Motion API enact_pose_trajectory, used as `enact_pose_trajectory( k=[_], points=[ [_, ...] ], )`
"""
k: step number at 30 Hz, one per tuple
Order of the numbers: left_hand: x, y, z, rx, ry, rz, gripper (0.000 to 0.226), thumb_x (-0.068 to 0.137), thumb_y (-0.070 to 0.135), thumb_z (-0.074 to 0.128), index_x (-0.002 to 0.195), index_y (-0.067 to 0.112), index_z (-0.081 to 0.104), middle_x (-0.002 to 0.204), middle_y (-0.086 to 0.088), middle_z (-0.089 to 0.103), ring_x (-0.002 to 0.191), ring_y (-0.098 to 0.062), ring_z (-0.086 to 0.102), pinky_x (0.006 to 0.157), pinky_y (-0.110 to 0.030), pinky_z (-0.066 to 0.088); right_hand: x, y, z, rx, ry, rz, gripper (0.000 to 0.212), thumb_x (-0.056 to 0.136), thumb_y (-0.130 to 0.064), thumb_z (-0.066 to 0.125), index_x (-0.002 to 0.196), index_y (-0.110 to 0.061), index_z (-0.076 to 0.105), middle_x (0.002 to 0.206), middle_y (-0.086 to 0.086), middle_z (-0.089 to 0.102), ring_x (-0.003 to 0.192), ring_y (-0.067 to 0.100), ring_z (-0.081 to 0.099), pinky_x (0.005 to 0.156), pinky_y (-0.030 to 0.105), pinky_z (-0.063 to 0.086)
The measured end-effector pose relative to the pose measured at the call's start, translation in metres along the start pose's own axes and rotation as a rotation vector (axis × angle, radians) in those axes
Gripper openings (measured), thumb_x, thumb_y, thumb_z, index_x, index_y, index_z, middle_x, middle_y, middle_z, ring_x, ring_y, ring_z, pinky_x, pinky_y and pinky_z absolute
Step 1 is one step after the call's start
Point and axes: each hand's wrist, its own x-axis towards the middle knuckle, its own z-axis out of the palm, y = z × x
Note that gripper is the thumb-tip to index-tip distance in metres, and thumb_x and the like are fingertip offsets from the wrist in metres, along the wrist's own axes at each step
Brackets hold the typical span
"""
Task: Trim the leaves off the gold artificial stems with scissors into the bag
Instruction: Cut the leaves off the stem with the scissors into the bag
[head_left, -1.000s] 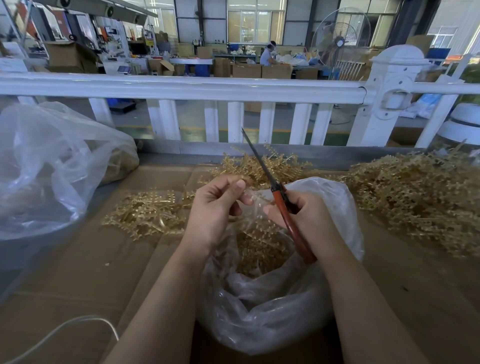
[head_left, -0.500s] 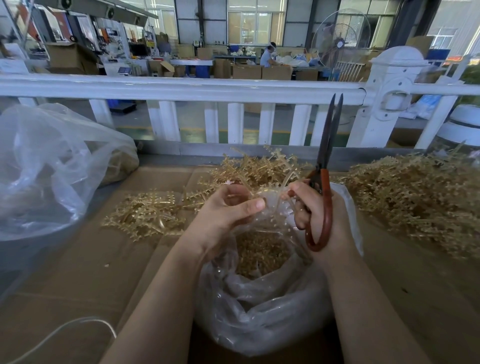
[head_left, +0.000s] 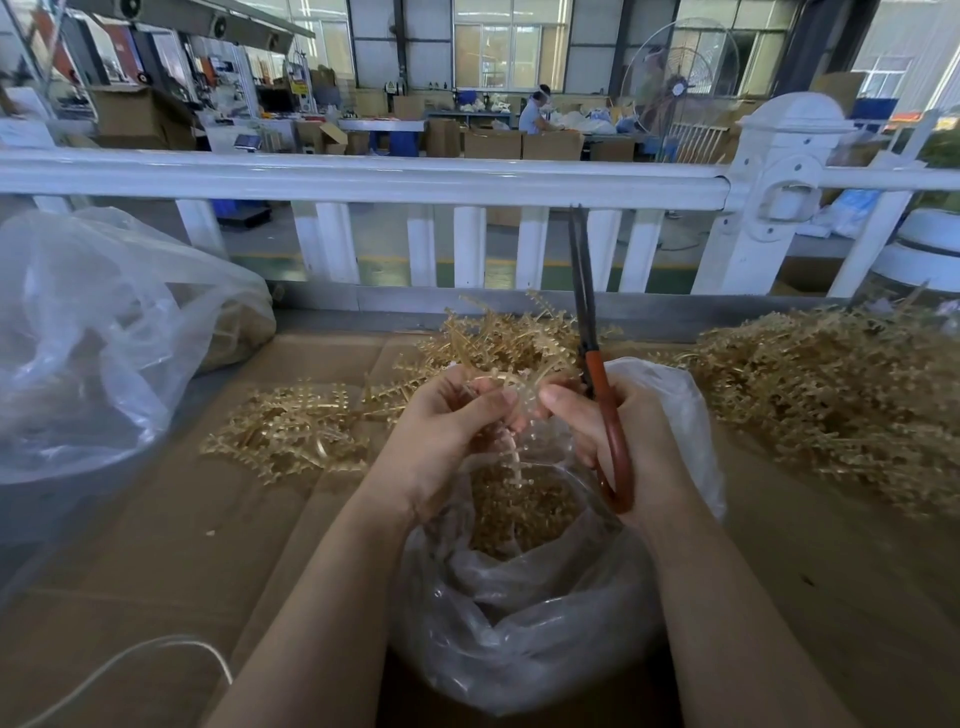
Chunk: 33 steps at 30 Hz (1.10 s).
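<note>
Scissors (head_left: 602, 395) stand nearly upright at frame centre, their red handles gripped in the right hand (head_left: 618, 431), the dark blades together and pointing up toward the white railing (head_left: 363, 176). That hand's thumb and forefinger also reach left to the gold stem (head_left: 511, 382), which the left hand (head_left: 447, 431) pinches between curled fingers. The stem arcs between the two hands, its long axis running roughly left to right across the frame, with a pale tail hanging down from the left hand toward the mouth of the bag (head_left: 524, 613).

The clear bag sits directly below both hands, low in the centre, already carrying a layer of gold trimmings. Untrimmed gold stems lie heaped at the right of the frame (head_left: 831, 389), and a smaller flat scatter lies left of centre (head_left: 291, 436) on the cardboard-covered counter (head_left: 156, 571). A second, larger plastic bag (head_left: 93, 338) slumps at the left edge.

The relation that matters: the blades point away from the stem, which lies just left of the handles and crosswise to them. I judge the right hand would need to tip the blades down and leftward to bring them across the stem over the bag. The left hand is nearer the stem's hanging end.
</note>
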Motion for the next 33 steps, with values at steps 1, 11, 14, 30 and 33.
enact_pose_trajectory(
  k=[1, 11, 14, 30, 33],
  points=[
    [0.0, 0.0, 0.0, 0.005, 0.002, 0.006, 0.025, 0.076, 0.024, 0.075, 0.089, 0.009, 0.06, 0.075, -0.008, 0.07, 0.065, -0.018, 0.064, 0.062, -0.026, 0.054, 0.001, 0.001, 0.001, -0.022, 0.01, 0.001, 0.007, 0.084, -0.007, 0.076, 0.089, -0.009, 0.071, 0.058, -0.01, 0.066, 0.047, -0.005, 0.058, 0.047, 0.007, 0.043],
    [-0.005, 0.002, 0.009, -0.092, -0.088, -0.026, 0.015, 0.07, 0.01, 0.081, 0.085, 0.01, 0.077, 0.082, -0.006, 0.075, 0.072, -0.016, 0.069, 0.061, -0.025, 0.054, 0.002, 0.004, 0.0, -0.022, 0.039, -0.018, 0.007, 0.086, -0.005, 0.075, 0.087, -0.011, 0.072, 0.058, -0.01, 0.066, 0.048, -0.002, 0.058, 0.048, 0.009, 0.043],
    [-0.005, 0.005, 0.008, -0.128, -0.049, -0.033, 0.007, 0.073, 0.01, 0.078, 0.078, 0.014, 0.078, 0.079, -0.002, 0.075, 0.069, -0.013, 0.07, 0.063, -0.024, 0.054, 0.002, 0.005, -0.001, -0.015, 0.008, -0.018, 0.007, 0.087, -0.002, 0.073, 0.09, -0.008, 0.071, 0.057, -0.011, 0.065, 0.049, -0.003, 0.058, 0.049, 0.008, 0.043],
    [-0.005, 0.011, 0.005, -0.197, 0.203, 0.039, 0.013, 0.082, 0.02, 0.071, 0.071, 0.013, 0.072, 0.077, -0.006, 0.071, 0.062, -0.014, 0.065, 0.052, -0.022, 0.049, 0.009, 0.014, -0.01, -0.397, 0.052, -0.178, 0.048, 0.061, -0.071, 0.072, 0.078, -0.026, 0.065, 0.063, -0.016, 0.061, 0.061, -0.003, 0.058, 0.062, 0.014, 0.048],
    [-0.005, 0.012, 0.003, -0.22, 0.2, 0.045, 0.005, 0.072, 0.019, 0.076, 0.068, 0.017, 0.074, 0.074, -0.004, 0.07, 0.064, -0.013, 0.067, 0.054, -0.022, 0.052, 0.009, 0.018, -0.01, -0.559, 0.003, -0.162, 0.039, 0.06, -0.077, 0.067, 0.08, -0.044, 0.062, 0.069, -0.024, 0.062, 0.068, -0.004, 0.059, 0.066, 0.023, 0.044]
  ],
)
